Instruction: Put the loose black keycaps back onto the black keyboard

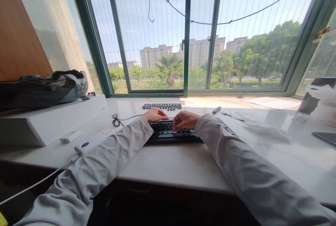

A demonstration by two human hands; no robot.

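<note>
A black keyboard (pixel 168 135) lies on the white marble surface in front of me, partly covered by both hands. My right hand (pixel 186 119) is over its middle, fingers bent down and pinched together at the keys; whatever is between the fingertips is hidden. At the keyboard's back edge, my left hand (pixel 155 114) reaches to the right with thumb and fingers drawn together; anything in them is too small to make out. Behind the keyboard, small black keycaps (pixel 162 106) are laid out in rows. A thin black cable (pixel 117 119) curls to the left.
On the left stands a white box (pixel 60 121) with a dark headset-like bag (pixel 47 89) on top. A white device (pixel 85 146) with a cord is nearer. To the right are a small grey tool (pixel 216 110), a blue-black pen-like tool (pixel 226 114), clear plastic (pixel 267 130) and paper (pixel 273 102).
</note>
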